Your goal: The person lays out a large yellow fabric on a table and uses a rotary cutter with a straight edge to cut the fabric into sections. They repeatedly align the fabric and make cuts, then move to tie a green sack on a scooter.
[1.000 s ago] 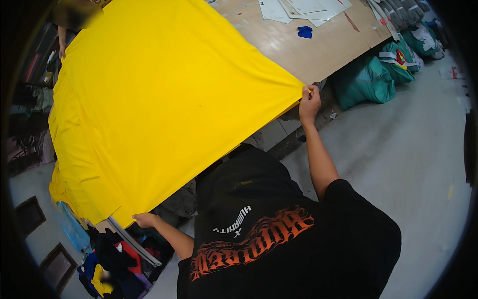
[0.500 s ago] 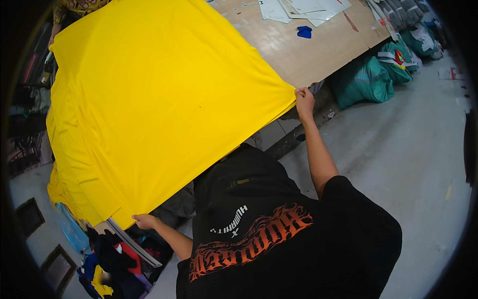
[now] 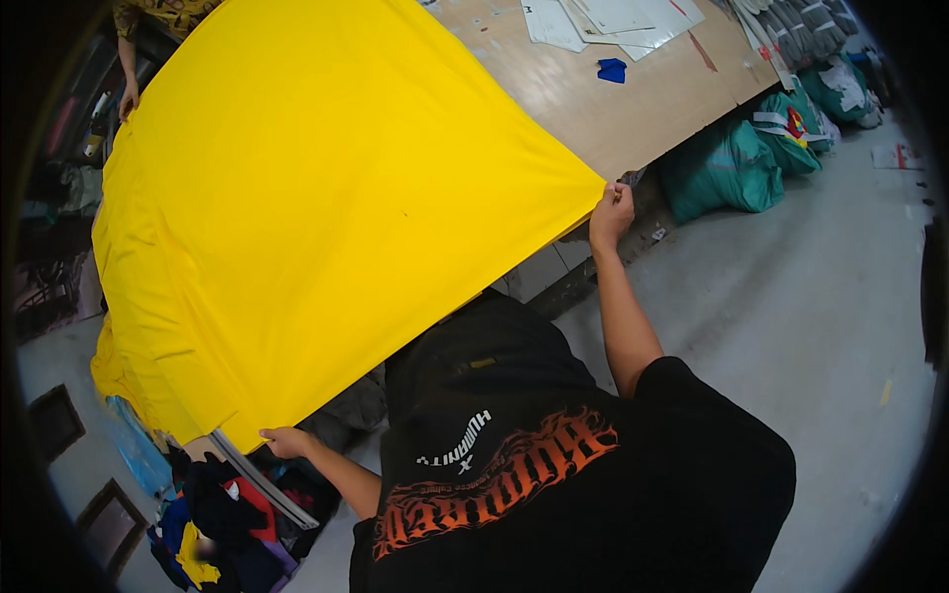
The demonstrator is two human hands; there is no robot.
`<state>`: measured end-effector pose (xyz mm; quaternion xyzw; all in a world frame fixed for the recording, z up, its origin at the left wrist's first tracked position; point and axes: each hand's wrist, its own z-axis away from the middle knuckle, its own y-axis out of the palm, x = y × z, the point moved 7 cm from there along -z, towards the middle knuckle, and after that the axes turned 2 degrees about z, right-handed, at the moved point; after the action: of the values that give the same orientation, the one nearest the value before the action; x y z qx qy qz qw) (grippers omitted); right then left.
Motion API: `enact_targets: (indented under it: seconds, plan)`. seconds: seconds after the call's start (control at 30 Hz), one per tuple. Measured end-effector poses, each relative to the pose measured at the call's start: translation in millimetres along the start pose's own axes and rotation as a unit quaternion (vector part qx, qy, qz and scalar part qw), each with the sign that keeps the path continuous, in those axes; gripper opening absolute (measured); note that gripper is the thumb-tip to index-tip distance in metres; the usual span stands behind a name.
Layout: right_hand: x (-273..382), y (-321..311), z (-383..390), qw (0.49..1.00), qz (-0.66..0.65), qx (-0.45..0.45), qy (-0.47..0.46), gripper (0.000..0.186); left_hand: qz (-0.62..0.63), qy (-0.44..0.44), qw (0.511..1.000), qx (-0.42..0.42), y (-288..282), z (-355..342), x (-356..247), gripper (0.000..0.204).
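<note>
A large sheet of yellow fabric (image 3: 336, 198) is stretched over the table, its near edge running slantwise in front of me. At its right corner my right hand (image 3: 613, 212) pinches the cloth. My left hand (image 3: 286, 442) grips the near left part of the same edge, beside a metal rail (image 3: 265, 480). Between my hands the edge is drawn fairly straight, while folds gather along the left side. Across the table, a co-worker's hand (image 3: 129, 102) is at the far left edge of the fabric.
On the wooden tabletop (image 3: 563, 109) lie white pattern sheets (image 3: 603, 22) and a small blue piece (image 3: 611, 70). Green sacks (image 3: 727, 170) stand on the floor under the right edge. Mixed cloth (image 3: 222, 509) is piled at lower left, near a blue plastic bag (image 3: 141, 450).
My right hand has moved slightly right and down with its corner. The fabric's far part bulges more, and the co-worker's hand has shifted right. My left hand stays nearly in place.
</note>
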<state>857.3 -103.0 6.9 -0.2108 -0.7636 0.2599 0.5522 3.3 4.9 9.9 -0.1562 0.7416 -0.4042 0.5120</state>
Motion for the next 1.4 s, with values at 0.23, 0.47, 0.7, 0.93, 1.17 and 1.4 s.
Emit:
enact_targets:
  seconds: [0.23, 0.47, 0.7, 0.93, 1.17, 1.4]
  plan:
    - [14.7, -11.5, 7.7, 0.998, 0.059, 0.000, 0.030, 0.016, -0.008, 0.003, 1.000, -0.002, -3.4, 0.9, 4.8, 0.060]
    - [-23.6, 26.8, -2.4, 0.973, 0.163, 0.154, 0.053, 0.018, -0.040, -0.069, 0.997, -0.017, -9.0, 11.0, 0.7, 0.049]
    - [121.9, 87.8, -11.9, 0.959, -0.013, 0.079, -0.273, 0.027, 0.127, 0.221, 0.966, 0.042, 18.7, 76.7, -128.4, 0.035]
    - [230.5, 217.4, 52.4, 0.792, 0.069, 0.304, -0.525, 0.051, -0.111, 0.398, 0.899, 0.142, 95.0, 164.2, -192.9, 0.056]
    - [187.9, 249.2, -45.2, 0.891, 0.258, 0.298, -0.224, 0.055, -0.138, 0.413, 0.890, 0.137, 95.4, 169.5, -188.1, 0.055]
    - [290.5, 275.7, 58.7, 0.741, 0.029, 0.308, -0.596, 0.051, -0.138, 0.409, 0.893, 0.131, 91.2, 170.3, -191.0, 0.053]
